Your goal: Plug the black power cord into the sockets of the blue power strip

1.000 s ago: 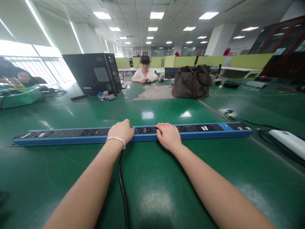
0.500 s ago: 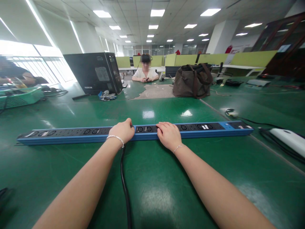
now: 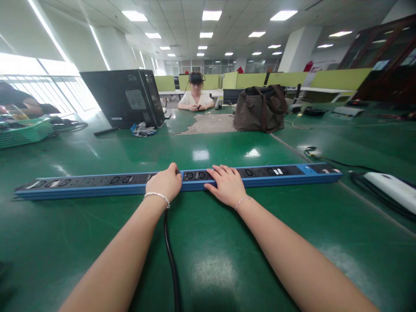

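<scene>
A long blue power strip (image 3: 97, 189) with a black socket face lies across the green table. My left hand (image 3: 164, 183) is closed over the strip left of its middle, wrapped round the end of a black cable (image 3: 171, 260); the plug itself is hidden under the fingers. From below that hand the cable runs toward me to the bottom edge. My right hand (image 3: 226, 185) rests on the strip just right of the middle, fingers spread and flat on the socket face, thumb apart at the front side. Two sockets show between the hands.
Behind the strip on the green table (image 3: 156, 151) are a black computer case (image 3: 120, 99), gloves (image 3: 143, 130) and a brown bag (image 3: 258, 110). A green basket (image 3: 27, 132) is at left, a white device (image 3: 390, 188) with cables at right. A person (image 3: 196, 97) sits across.
My right hand's fingers have spread apart, with the thumb moved left along the strip's front. My left hand stays closed at the same place on the strip. The view has shifted slightly.
</scene>
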The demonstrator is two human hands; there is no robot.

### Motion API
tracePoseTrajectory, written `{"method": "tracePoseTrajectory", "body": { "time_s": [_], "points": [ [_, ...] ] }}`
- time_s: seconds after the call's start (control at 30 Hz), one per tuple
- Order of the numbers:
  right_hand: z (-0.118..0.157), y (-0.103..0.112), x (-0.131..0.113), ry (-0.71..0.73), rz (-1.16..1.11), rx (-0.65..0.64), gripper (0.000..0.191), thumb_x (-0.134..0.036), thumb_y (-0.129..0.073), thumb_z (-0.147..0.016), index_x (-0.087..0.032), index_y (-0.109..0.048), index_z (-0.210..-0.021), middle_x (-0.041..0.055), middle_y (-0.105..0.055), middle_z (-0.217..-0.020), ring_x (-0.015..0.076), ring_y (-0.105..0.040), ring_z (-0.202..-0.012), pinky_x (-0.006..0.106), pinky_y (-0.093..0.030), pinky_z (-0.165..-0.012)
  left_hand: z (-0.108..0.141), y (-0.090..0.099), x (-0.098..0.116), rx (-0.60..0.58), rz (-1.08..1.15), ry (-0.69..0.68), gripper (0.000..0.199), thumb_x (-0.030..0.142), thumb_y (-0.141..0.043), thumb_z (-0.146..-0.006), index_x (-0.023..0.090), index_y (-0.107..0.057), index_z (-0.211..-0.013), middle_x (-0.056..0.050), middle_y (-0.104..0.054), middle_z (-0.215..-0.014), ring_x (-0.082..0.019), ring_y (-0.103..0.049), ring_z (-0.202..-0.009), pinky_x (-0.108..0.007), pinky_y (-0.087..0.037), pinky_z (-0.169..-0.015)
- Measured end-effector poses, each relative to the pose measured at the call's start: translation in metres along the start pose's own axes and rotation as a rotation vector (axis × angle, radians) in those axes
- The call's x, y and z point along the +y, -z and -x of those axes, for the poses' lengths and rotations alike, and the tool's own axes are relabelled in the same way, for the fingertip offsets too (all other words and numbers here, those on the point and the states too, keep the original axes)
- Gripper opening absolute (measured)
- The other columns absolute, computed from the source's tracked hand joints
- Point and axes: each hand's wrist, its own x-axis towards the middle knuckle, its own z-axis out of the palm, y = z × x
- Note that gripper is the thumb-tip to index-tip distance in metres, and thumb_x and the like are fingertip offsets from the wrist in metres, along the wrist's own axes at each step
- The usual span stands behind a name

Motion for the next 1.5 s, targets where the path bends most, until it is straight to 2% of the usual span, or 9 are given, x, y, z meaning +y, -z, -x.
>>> {"method": "tracePoseTrajectory", "body": {
  "time_s": [0.5, 0.87, 0.97, 1.1, 1.17, 1.27, 1.4, 1.43, 1.5],
  "points": [
    [0.0, 0.0, 0.0, 0.016, 0.019, -0.013, 0.049, -0.055, -0.041, -0.087, -0.032, -0.05, -0.129, 0.0057, -0.047, -0.137, 0.0268, -0.037, -0.125, 0.045, -0.025, -0.1, -0.001, 0.0, 0.0, -0.016, 0.046, 0.022, 0.033, 0.042, -0.03, -0.084, 0.025, -0.051, -0.104, -0.011, -0.069, -0.089, -0.027, -0.065, -0.082, -0.038, -0.047, -0.07],
    [-0.001, 0.003, -0.001, 0.021, 0.026, -0.038, 0.045, -0.056, -0.041, -0.087, -0.038, -0.052, -0.127, 0.0049, -0.047, -0.137, 0.0271, -0.037, -0.124, 0.046, -0.027, -0.099, 0.0, -0.004, -0.002, 0.039, 0.118, 0.027, 0.033, 0.041, -0.034, -0.085, 0.024, -0.054, -0.104, -0.012, -0.069, -0.092, -0.027, -0.064, -0.085, -0.038, -0.047, -0.072],
    [-0.001, 0.002, 0.0, 0.023, 0.022, -0.021, 0.045, -0.055, -0.042, -0.087, -0.038, -0.052, -0.127, 0.0048, -0.048, -0.136, 0.0269, -0.038, -0.124, 0.046, -0.027, -0.099, 0.004, 0.011, -0.005, 0.119, 0.168, 0.05, 0.033, 0.042, -0.034, -0.085, 0.024, -0.054, -0.105, -0.011, -0.068, -0.09, -0.026, -0.064, -0.084, -0.038, -0.046, -0.072],
    [-0.001, 0.002, 0.0, 0.024, 0.023, -0.007, 0.045, -0.055, -0.042, -0.086, -0.037, -0.053, -0.126, 0.0045, -0.049, -0.135, 0.0264, -0.039, -0.123, 0.045, -0.027, -0.099, 0.015, 0.051, -0.018, 0.38, 0.299, 0.089, 0.035, 0.048, -0.04, -0.082, 0.026, -0.055, -0.105, -0.005, -0.066, -0.089, -0.024, -0.061, -0.083, -0.036, -0.045, -0.075],
    [0.0, 0.002, 0.0, 0.024, 0.027, -0.012, 0.045, -0.055, -0.042, -0.087, -0.037, -0.052, -0.126, 0.0047, -0.049, -0.135, 0.0264, -0.039, -0.124, 0.045, -0.028, -0.099, 0.017, 0.065, -0.03, 0.406, 0.325, 0.093, 0.033, 0.049, -0.045, -0.079, 0.026, -0.058, -0.1, -0.003, -0.065, -0.082, -0.023, -0.061, -0.08, -0.035, -0.045, -0.074],
    [0.0, 0.002, -0.002, 0.024, 0.036, -0.019, 0.045, -0.052, -0.042, -0.087, -0.035, -0.051, -0.128, 0.0055, -0.047, -0.137, 0.0268, -0.038, -0.125, 0.046, -0.027, -0.1, 0.01, 0.068, -0.05, 0.27, 0.269, 0.116, 0.032, 0.048, -0.048, -0.076, 0.026, -0.06, -0.095, -0.002, -0.064, -0.071, -0.023, -0.06, -0.072, -0.033, -0.045, -0.068],
    [-0.001, 0.002, -0.008, 0.096, 0.014, -0.033, 0.045, -0.043, -0.042, -0.089, -0.027, -0.049, -0.13, 0.0047, -0.043, -0.141, 0.0244, -0.036, -0.127, 0.045, -0.025, -0.104, -0.009, 0.051, -0.073, -0.017, 0.221, 0.112, 0.034, 0.046, -0.048, -0.074, 0.023, -0.061, -0.096, -0.001, -0.063, -0.065, -0.02, -0.059, -0.061, -0.031, -0.044, -0.06],
    [-0.001, 0.002, -0.011, 0.123, 0.002, -0.041, 0.045, -0.041, -0.042, -0.089, -0.026, -0.048, -0.131, 0.0043, -0.043, -0.141, 0.0235, -0.036, -0.128, 0.044, -0.025, -0.104, -0.013, 0.047, -0.078, -0.048, 0.224, 0.123, 0.035, 0.046, -0.047, -0.074, 0.023, -0.061, -0.097, -0.001, -0.063, -0.064, -0.02, -0.059, -0.058, -0.03, -0.044, -0.058],
    [-0.001, 0.002, -0.016, 0.163, -0.02, -0.057, 0.045, -0.039, -0.042, -0.089, -0.026, -0.046, -0.133, 0.0037, -0.044, -0.14, 0.0225, -0.035, -0.129, 0.043, -0.024, -0.105, -0.018, 0.043, -0.086, -0.032, 0.223, 0.154, 0.036, 0.046, -0.047, -0.074, 0.023, -0.061, -0.098, -0.001, -0.065, -0.065, -0.019, -0.059, -0.058, -0.03, -0.044, -0.059]
  ]
}}
